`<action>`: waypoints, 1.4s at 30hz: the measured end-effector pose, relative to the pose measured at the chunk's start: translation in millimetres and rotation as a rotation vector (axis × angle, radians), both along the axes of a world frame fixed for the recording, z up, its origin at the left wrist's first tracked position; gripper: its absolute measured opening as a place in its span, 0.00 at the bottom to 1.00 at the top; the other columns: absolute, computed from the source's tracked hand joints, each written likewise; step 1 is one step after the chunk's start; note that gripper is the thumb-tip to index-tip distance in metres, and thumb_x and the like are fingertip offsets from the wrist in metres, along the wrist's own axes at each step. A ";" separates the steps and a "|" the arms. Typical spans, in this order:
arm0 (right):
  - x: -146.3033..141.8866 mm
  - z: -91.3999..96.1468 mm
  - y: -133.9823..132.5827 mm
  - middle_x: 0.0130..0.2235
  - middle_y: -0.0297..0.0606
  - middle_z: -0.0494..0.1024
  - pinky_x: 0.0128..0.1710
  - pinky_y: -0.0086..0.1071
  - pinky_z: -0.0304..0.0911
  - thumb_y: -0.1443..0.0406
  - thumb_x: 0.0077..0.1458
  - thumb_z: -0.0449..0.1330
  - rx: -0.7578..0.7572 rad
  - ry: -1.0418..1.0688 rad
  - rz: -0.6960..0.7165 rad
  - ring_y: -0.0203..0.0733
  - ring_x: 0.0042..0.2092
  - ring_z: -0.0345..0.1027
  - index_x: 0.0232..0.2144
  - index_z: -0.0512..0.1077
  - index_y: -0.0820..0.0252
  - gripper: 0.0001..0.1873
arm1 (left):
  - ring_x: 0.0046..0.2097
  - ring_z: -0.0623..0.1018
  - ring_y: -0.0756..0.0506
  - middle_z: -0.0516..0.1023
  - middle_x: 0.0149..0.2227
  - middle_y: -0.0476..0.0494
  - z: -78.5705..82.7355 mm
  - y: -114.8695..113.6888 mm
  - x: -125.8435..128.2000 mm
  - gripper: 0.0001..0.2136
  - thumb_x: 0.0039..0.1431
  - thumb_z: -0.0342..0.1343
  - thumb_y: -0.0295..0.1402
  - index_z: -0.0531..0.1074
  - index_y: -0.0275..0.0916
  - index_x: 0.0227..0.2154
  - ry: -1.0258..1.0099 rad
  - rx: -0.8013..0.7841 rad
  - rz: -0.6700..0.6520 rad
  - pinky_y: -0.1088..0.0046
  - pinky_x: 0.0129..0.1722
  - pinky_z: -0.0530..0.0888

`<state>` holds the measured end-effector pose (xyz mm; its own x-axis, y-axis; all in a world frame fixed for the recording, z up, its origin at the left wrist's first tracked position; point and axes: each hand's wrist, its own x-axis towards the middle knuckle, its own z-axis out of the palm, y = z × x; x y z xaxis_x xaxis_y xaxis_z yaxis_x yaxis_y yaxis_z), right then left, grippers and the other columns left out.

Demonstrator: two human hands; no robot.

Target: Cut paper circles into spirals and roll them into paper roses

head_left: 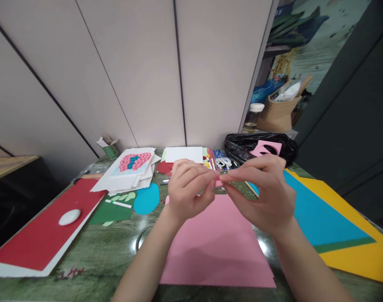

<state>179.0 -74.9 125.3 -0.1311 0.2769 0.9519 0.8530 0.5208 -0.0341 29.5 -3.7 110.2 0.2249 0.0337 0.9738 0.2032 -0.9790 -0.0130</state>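
Between the fingertips of both hands is a small piece of pink paper [218,182], partly hidden by the fingers. My left hand [191,188] pinches it from the left, fingers curled. From the other side my right hand [262,191] grips it with thumb and forefinger. Both hands are raised over a stack of pink paper sheets [216,247] lying on the green table. A blue round paper cutout [146,199] lies left of the left hand, beside green paper [112,212] with a green-and-white marker [118,204] and several pale green leaf shapes on it.
Red sheets [50,235] under a white oval object [70,217] lie at left. White papers with a pink-and-blue dotted picture [135,162] sit behind. Blue sheets [326,222] and yellow sheets [364,264] spread at right. A black plastic bag [241,147] holds pink scraps [267,147].
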 end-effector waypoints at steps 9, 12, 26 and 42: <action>-1.7 -0.3 -3.6 0.28 0.28 0.74 0.36 0.38 0.60 0.73 0.45 0.64 -0.023 0.075 -0.047 0.38 0.33 0.66 0.36 0.70 0.50 0.16 | 0.33 0.76 0.47 0.80 0.30 0.45 -5.5 -4.5 7.9 0.09 0.54 0.53 0.26 0.75 0.41 0.36 -0.092 -0.263 -0.291 0.66 0.37 0.71; -2.2 -1.5 -2.8 0.27 0.27 0.76 0.36 0.39 0.61 0.75 0.44 0.65 0.004 0.084 -0.029 0.39 0.33 0.66 0.38 0.68 0.51 0.20 | 0.35 0.76 0.46 0.80 0.32 0.43 -8.4 -4.0 10.4 0.09 0.55 0.54 0.29 0.76 0.41 0.37 -0.113 -0.336 -0.359 0.65 0.37 0.72; -13.1 -5.7 -0.3 0.28 0.29 0.76 0.39 0.40 0.58 0.72 0.45 0.65 0.058 0.138 -0.142 0.39 0.33 0.70 0.36 0.68 0.52 0.17 | 0.37 0.75 0.47 0.80 0.34 0.46 -23.1 -4.3 23.0 0.12 0.50 0.60 0.25 0.77 0.45 0.38 -0.272 -0.572 -0.467 0.66 0.40 0.71; -17.3 -10.0 1.3 0.30 0.27 0.79 0.43 0.39 0.54 0.74 0.45 0.64 0.153 0.006 -0.214 0.36 0.32 0.73 0.38 0.68 0.54 0.18 | 0.35 0.75 0.48 0.80 0.31 0.47 -21.6 -1.7 21.0 0.07 0.50 0.61 0.26 0.77 0.44 0.33 -0.388 -0.550 -0.367 0.67 0.38 0.71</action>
